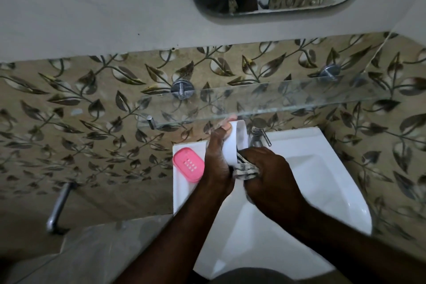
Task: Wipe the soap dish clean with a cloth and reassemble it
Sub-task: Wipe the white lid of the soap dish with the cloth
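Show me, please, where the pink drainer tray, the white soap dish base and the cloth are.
pink drainer tray (188, 164): head view, its slotted top face.
white soap dish base (230, 143): head view, its outer wall.
cloth (245, 169): head view, the patterned bunch below the base.

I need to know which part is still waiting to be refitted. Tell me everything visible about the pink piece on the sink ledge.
The pink soap dish insert is an oval tray of what looks like smooth plastic, with a raised rim and a block of small drain slots in its middle. It lies flat, slots up, on the back left ledge of the white sink, beside the left hand. Neither hand appears to grip it, and nothing rests in it.
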A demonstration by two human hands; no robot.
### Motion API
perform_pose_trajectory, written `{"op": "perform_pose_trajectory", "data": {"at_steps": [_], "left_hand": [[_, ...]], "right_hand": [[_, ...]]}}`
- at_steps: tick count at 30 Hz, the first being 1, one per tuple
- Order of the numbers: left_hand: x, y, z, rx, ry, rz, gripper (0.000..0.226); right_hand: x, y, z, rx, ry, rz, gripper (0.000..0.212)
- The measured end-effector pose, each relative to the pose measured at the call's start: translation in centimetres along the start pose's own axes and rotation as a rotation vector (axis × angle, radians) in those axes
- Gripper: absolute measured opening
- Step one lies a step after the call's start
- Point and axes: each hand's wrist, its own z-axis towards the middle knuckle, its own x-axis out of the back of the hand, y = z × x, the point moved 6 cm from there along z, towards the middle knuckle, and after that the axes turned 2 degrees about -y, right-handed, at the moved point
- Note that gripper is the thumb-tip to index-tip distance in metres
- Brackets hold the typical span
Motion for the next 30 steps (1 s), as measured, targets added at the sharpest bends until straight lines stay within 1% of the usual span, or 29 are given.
{"op": "perform_pose_trajectory", "data": {"at_steps": [2,4,6,7,8,10,12,14,16,17,19,20,22,23,24,25,27,30], "left_hand": [[-0.4,0.5,-0.2,-0.058,-0.036,-0.019,0.036],[-0.7,1.1,-0.3,-0.123,-0.057,-0.033,0.038],[-0.8,1.2,-0.8,-0.131,-0.059,-0.042,0.037],[-1.0,1.3,-1.1,-0.144,-0.072,-0.039,0.042],[-0.9,1.3,-1.2,-0.171,-0.068,-0.031,0.051],[-0.9,1.7,-1.2,-0.232,-0.089,-0.015,0.073],[-1.4,2.3,-1.2,-0.295,-0.138,0.000,0.079],[-1.7,2.6,-1.2,-0.296,-0.153,0.025,0.077],[-1.5,2.4,-1.4,-0.254,-0.113,0.018,0.065],[-1.4,2.1,-1.5,-0.236,-0.100,0.004,0.060],[-1.1,1.6,-1.6,-0.211,-0.091,-0.026,0.056],[-1.2,1.6,-1.6,-0.206,-0.095,-0.023,0.059],[-1.5,1.9,-1.6,-0.210,-0.112,-0.015,0.076],[-1.8,2.2,-1.6,-0.237,-0.137,-0.005,0.078],[-1.8,2.4,-1.4,-0.269,-0.147,0.004,0.071],[-1.8,2.5,-1.3,-0.273,-0.147,0.007,0.062],[-1.7,2.3,-1.3,-0.211,-0.123,-0.002,0.055],[-1.2,1.6,-1.0,-0.129,-0.096,-0.004,0.055]], "right_hand": [[0.0,-1.2,-0.4,0.015,0.014,0.068,0.014],[0.2,-1.1,-0.4,0.098,0.030,0.005,0.015],[0.0,-0.1,-0.2,0.137,-0.003,-0.061,0.024],[0.2,0.1,0.0,0.120,-0.018,-0.069,0.030],[0.5,-0.2,0.0,0.090,-0.007,-0.064,0.032],[1.1,-1.9,-0.2,0.087,0.051,-0.043,0.028],[1.3,-3.7,-0.6,0.138,0.058,0.011,0.020],[1.5,-3.5,-0.7,0.189,0.070,-0.013,0.015],[1.2,-1.9,-0.4,0.233,0.055,-0.096,0.019],[1.1,-1.1,-0.2,0.234,0.039,-0.119,0.022],[1.0,-0.3,0.3,0.177,0.019,-0.106,0.031],[1.1,-0.6,0.3,0.145,0.032,-0.083,0.032],[1.1,-1.9,0.1,0.139,0.045,-0.025,0.027],[1.2,-2.6,-0.2,0.167,0.048,-0.003,0.022],[1.3,-3.0,-0.5,0.210,0.055,-0.005,0.019],[1.3,-2.8,-0.6,0.256,0.065,-0.030,0.020],[1.3,-1.3,-0.5,0.316,0.052,-0.100,0.029],[1.4,0.8,0.2,0.284,0.000,-0.183,0.042]]}}
